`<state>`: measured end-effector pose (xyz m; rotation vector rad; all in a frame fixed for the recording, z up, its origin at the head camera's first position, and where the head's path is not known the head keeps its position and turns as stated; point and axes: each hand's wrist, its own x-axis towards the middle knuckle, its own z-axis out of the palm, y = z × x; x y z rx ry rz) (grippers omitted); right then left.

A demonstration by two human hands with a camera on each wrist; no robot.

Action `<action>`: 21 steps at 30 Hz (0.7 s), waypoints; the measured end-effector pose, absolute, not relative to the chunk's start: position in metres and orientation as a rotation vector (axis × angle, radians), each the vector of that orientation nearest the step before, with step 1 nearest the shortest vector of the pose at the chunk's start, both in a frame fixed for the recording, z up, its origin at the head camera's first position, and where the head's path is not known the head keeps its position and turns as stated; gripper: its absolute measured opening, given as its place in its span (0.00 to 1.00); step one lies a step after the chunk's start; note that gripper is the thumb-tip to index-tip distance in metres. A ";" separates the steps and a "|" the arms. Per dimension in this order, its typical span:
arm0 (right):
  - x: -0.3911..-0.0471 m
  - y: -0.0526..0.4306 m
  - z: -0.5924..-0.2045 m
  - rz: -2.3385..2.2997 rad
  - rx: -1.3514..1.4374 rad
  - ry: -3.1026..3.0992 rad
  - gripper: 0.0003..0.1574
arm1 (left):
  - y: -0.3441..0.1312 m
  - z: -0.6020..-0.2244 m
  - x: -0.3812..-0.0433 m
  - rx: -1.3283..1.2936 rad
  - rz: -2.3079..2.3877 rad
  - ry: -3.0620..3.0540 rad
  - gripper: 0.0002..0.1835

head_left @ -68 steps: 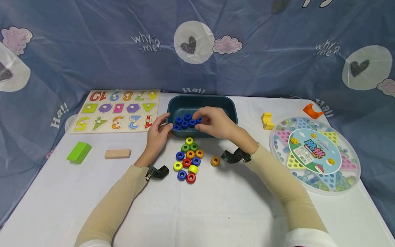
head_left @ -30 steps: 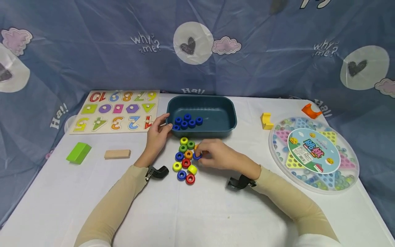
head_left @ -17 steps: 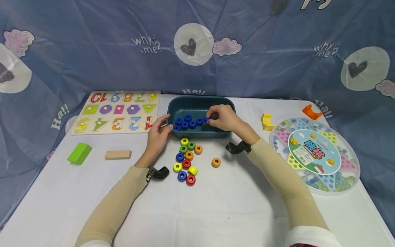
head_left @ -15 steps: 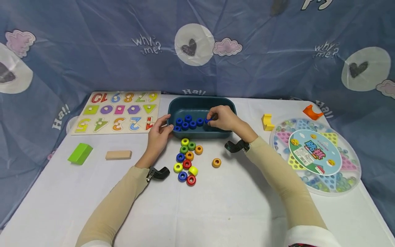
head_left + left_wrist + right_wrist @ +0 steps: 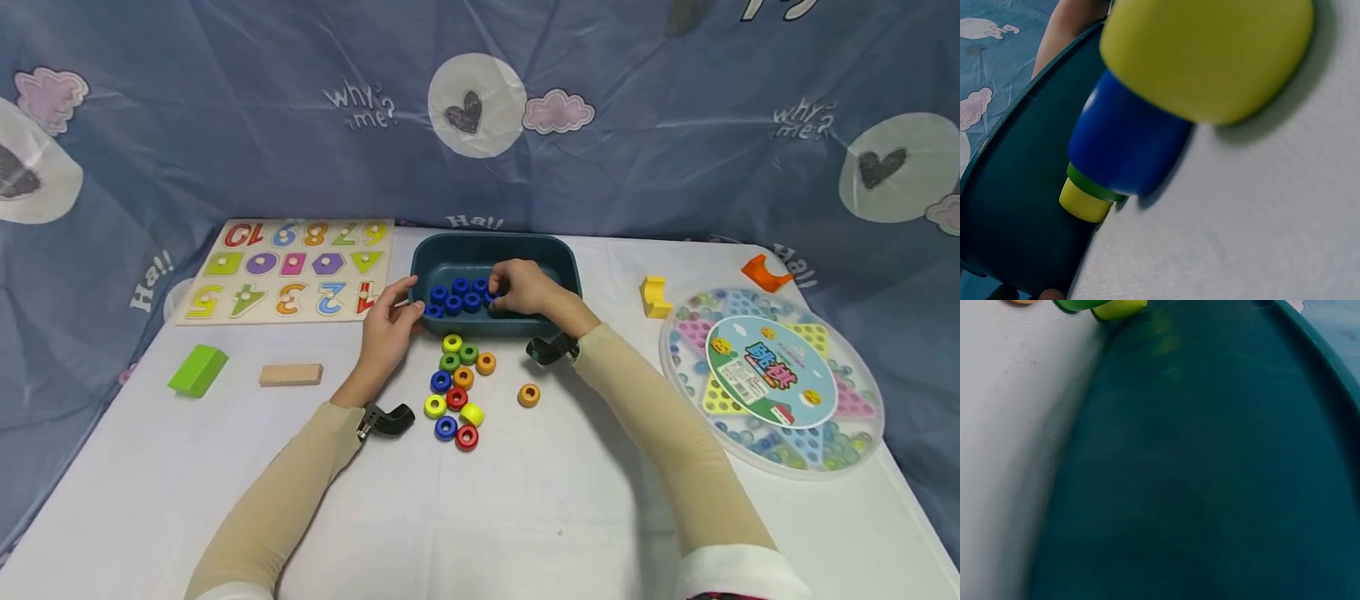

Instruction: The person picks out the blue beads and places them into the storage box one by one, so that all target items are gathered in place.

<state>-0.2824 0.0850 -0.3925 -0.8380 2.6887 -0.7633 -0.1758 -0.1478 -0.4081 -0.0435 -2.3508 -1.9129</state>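
My left hand (image 5: 384, 335) holds the left front corner of a dark teal tray (image 5: 517, 327), fingers and thumb curved against its wall. Inside the tray my right hand (image 5: 521, 287) pinches a blue bead (image 5: 491, 297), partly hidden by the fingertips. Several more blue beads (image 5: 453, 305) sit together at the tray's left. In front of it lie yellow (image 5: 435, 407), green, orange, red (image 5: 457, 397) and blue beads. The left wrist view shows a yellow bead (image 5: 1210, 56) and a blue bead close up beside the tray (image 5: 1022, 156). Tray wall (image 5: 1197, 475) fills the right wrist view.
A number puzzle board (image 5: 285, 271) lies left of the tray, with a green block (image 5: 198, 371) and a wooden block (image 5: 291, 374) nearer. To the right are a yellow block (image 5: 655, 297), an orange arch (image 5: 765, 272) and a round marble game (image 5: 772, 383). One orange bead (image 5: 528, 395) stands apart.
My right hand carried a blue bead from the group on the table into the tray, then shifted left against the other blue beads, one of which moved back slightly. The left hand stayed put.
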 end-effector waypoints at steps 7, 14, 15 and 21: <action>-0.276 0.090 -0.383 -0.783 -0.844 2.676 0.15 | -0.147 -0.408 -0.175 -0.054 -1.914 -2.344 0.24; -0.236 0.083 -0.347 -0.992 -1.110 2.680 0.16 | -0.147 -0.409 -0.175 -0.059 -1.917 -2.343 0.24; -0.227 0.080 -0.345 -1.010 -1.174 2.662 0.16 | -0.147 -0.409 -0.175 -0.060 -1.920 -2.345 0.24; -0.186 0.058 -0.356 -0.908 -1.384 2.503 0.14 | -0.148 -0.408 -0.176 -0.067 -1.920 -2.337 0.24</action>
